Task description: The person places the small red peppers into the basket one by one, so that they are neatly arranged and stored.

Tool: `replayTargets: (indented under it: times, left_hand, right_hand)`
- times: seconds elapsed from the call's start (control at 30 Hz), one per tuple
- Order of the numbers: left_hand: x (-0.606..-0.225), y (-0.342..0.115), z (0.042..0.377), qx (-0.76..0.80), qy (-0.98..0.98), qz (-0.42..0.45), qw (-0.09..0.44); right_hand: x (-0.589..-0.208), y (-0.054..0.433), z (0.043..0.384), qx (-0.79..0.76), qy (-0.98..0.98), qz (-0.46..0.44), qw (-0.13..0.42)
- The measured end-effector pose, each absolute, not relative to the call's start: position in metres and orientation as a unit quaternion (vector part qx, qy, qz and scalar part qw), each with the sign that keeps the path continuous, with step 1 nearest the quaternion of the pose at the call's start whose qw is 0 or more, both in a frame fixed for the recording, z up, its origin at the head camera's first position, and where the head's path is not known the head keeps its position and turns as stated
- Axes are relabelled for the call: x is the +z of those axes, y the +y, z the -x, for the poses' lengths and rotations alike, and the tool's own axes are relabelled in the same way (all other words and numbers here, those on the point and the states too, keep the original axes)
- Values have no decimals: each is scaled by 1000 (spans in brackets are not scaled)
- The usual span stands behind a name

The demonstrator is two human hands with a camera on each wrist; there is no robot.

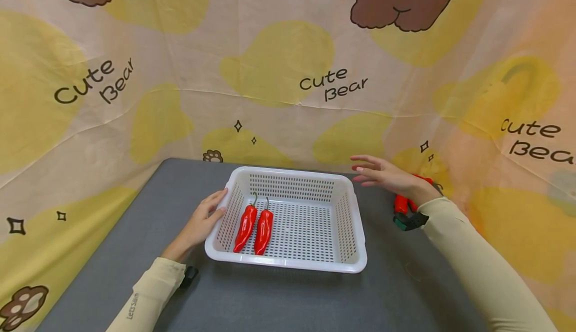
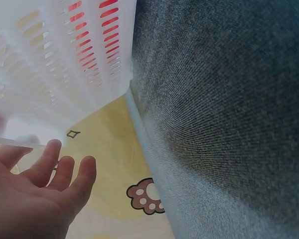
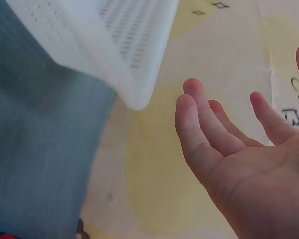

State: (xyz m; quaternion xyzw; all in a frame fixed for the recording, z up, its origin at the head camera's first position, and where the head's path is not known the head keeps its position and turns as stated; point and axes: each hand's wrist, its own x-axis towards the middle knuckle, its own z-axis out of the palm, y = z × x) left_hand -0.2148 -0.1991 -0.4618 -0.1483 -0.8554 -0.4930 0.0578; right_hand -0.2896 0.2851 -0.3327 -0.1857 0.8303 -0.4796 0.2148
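Two long red chili peppers [image 1: 245, 228] with green stems lie side by side in the left part of a white perforated plastic basket [image 1: 310, 262]. At the basket's left rim is my left hand [image 1: 204, 222], its thumb and fingertips touching the edge. In the left wrist view, the fingers of the left hand [image 2: 40, 191] are only slightly bent, some of them below the rim. My right hand [image 1: 382, 176] hovers past the back right corner of the basket, fingers spread loosely and holding nothing. The right wrist view shows a gap between those fingers and the basket corner.
More red peppers [image 1: 402, 204] lie on the dark grey table [image 1: 288, 302] at the right, partly hidden behind my right wrist. A cloth [image 1: 279, 62] printed with bears and lettering hangs behind the table and along both sides.
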Motion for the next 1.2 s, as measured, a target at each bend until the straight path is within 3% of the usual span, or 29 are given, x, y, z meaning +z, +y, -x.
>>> replayTargets:
  times: [1.2]
  left_hand:
    - [-461,-198,215,-497,-851,160,66]
  right_hand:
    - [-391,390,295,-443,864,56,232]
